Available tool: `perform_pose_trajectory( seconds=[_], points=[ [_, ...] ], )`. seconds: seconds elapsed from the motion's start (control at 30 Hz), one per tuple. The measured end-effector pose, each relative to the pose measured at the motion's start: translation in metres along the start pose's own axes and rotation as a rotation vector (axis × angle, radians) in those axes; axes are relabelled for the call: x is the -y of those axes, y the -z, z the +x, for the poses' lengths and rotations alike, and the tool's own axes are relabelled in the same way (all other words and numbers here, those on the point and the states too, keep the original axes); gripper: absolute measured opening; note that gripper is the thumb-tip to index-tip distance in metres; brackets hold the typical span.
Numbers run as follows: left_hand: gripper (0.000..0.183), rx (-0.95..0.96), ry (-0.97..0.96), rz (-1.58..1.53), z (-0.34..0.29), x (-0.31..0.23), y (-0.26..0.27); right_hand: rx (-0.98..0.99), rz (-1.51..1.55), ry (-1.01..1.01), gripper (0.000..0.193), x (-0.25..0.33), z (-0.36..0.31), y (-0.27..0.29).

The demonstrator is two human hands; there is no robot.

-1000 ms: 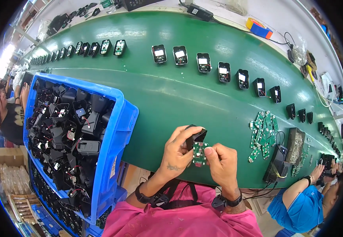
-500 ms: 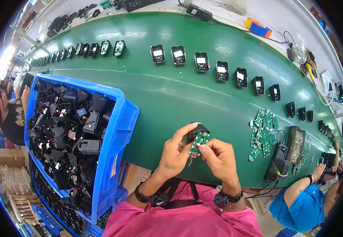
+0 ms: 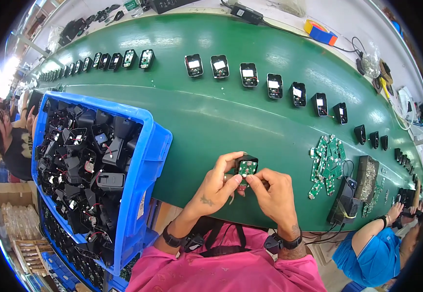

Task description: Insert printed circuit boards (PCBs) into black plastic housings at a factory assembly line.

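At the near edge of a green belt [image 3: 211, 126], a worker in a pink shirt [image 3: 221, 272] holds a small black housing [image 3: 246, 165] with a green circuit board [image 3: 246, 168] seated in its open face. The left hand [image 3: 216, 187] is closed around the housing from 9 o'clock, fingers curled over its top and thumb meeting the board's lower edge. The right hand [image 3: 272, 192] pinches the board from 5 o'clock, thumb and forefinger pressed to its lower rim. Both hands touch each other below the housing, which sits above the belt's front edge, just at 12 o'clock from the worker's chest.

At 9 o'clock of the hands, a blue crate [image 3: 148, 160] stands heaped with black housings [image 3: 90, 146] trailing red and white wires. At 3 o'clock, a cluster of loose green boards [image 3: 326, 163] lies on the belt, with a dark tray [image 3: 367, 171] and a black device [image 3: 346, 204] just beyond it.

Along the belt's far side, from 10 to 2 o'clock, a curved row of open housings [image 3: 248, 75] runs in single file, most showing a white patch inside. A black box [image 3: 243, 13] and a blue and orange block [image 3: 321, 34] lie on the white bench behind. A second worker in blue [image 3: 374, 253] sits at 4 o'clock; another person [image 3: 9, 141] is at the far left rim.
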State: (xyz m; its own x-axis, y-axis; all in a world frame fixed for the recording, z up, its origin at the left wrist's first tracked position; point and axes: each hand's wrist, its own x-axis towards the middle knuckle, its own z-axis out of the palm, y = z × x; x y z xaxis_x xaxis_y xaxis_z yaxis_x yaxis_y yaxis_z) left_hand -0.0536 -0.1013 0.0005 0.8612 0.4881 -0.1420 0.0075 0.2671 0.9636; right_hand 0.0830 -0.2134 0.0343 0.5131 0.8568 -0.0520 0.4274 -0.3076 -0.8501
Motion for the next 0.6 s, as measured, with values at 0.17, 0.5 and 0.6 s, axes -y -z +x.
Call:
perform_pose_trajectory(
  seconds=[0.17,0.5,0.6],
  points=[
    [0.054,-0.082,0.041,-0.037,0.003,0.002,-0.002,-0.029,-0.041,-0.078,0.016,0.0,0.001,-0.004],
    [0.043,-0.062,0.118,-0.075,0.01,0.008,0.001,0.004,0.118,0.004,0.037,-0.002,0.006,-0.011],
    [0.045,-0.041,0.071,-0.059,0.009,0.009,0.0,0.009,0.13,-0.01,0.036,-0.004,0.005,-0.014]
  ],
)
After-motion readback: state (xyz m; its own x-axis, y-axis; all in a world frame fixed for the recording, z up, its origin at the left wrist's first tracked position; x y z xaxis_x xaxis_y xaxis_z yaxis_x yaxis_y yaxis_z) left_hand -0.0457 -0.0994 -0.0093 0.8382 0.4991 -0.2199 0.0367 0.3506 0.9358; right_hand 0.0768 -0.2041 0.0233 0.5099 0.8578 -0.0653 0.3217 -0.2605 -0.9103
